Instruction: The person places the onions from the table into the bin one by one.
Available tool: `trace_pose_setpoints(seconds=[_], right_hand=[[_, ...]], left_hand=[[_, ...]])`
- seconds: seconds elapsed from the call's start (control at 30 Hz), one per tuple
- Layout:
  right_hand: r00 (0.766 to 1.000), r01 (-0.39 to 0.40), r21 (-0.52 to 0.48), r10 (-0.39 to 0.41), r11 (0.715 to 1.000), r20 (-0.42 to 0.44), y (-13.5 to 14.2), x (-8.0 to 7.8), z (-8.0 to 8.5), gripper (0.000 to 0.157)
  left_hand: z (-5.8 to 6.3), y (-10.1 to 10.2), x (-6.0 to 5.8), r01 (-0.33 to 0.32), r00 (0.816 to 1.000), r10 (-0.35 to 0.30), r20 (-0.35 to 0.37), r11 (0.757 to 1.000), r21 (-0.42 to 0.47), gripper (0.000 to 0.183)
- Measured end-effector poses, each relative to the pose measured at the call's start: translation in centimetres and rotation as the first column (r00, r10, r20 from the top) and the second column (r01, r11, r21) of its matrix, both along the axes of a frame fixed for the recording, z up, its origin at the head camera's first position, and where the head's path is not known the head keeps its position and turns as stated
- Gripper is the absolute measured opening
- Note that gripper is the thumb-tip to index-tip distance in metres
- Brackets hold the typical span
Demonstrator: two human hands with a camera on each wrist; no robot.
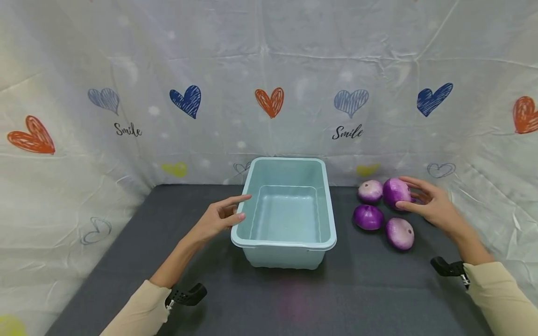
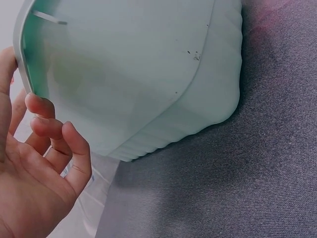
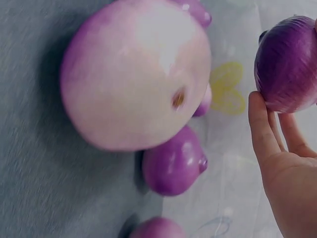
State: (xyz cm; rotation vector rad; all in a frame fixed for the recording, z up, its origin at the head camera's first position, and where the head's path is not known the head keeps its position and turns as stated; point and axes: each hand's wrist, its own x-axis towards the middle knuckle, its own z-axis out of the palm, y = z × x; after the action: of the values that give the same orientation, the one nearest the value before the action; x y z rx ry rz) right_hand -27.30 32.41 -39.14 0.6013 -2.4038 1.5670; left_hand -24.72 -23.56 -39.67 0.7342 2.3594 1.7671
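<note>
A pale blue plastic tub [image 1: 284, 243] stands on the dark tabletop. My left hand [image 1: 218, 217] holds its left rim, with index finger and thumb at the edge and the other fingers curled outside. The left wrist view shows that hand [image 2: 44, 168] beside the tub's wall [image 2: 133, 74]. My right hand [image 1: 433, 205] grips a purple onion [image 1: 396, 192] between thumb and fingers. In the right wrist view, the gripped onion [image 3: 287, 64] appears raised off the table. Close by lie a pale-topped onion [image 1: 370, 191], a deep purple onion [image 1: 368, 217] and a pinkish onion [image 1: 400, 234].
A dark cloth [image 1: 290, 303] covers the table. Behind it hangs a pale curtain [image 1: 227, 42] printed with hearts, meeting the table's back edge just past the tub and onions. Further purple onions [image 3: 158, 229] partly show in the right wrist view.
</note>
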Motion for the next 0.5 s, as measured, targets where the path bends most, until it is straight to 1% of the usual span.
trace_pose_setpoints(seconds=[0.1,0.2,0.33,0.5], right_hand=[[1.0,-0.029,-0.024,0.029,0.999,-0.001,-0.6,-0.2,0.1,0.063],[0.999,-0.041,-0.037,0.042,0.998,0.024,-1.2,-0.2,0.3,0.063],[0.999,-0.044,-0.03,0.045,0.999,0.031,-2.0,-0.2,0.9,0.063],[0.997,-0.062,-0.009,0.063,0.998,0.048,-3.0,-0.4,1.7,0.063]], left_hand=[[-0.1,-0.1,0.1,-0.007,1.0,0.007,0.0,1.0,-0.003,0.05],[-0.1,-0.1,0.1,-0.019,1.0,0.019,-0.005,1.0,-0.002,0.05],[-0.1,0.1,0.0,-0.024,1.0,0.024,-0.013,1.0,0.01,0.049],[-0.3,0.2,0.0,-0.015,1.0,0.016,-0.023,0.999,0.037,0.05]])
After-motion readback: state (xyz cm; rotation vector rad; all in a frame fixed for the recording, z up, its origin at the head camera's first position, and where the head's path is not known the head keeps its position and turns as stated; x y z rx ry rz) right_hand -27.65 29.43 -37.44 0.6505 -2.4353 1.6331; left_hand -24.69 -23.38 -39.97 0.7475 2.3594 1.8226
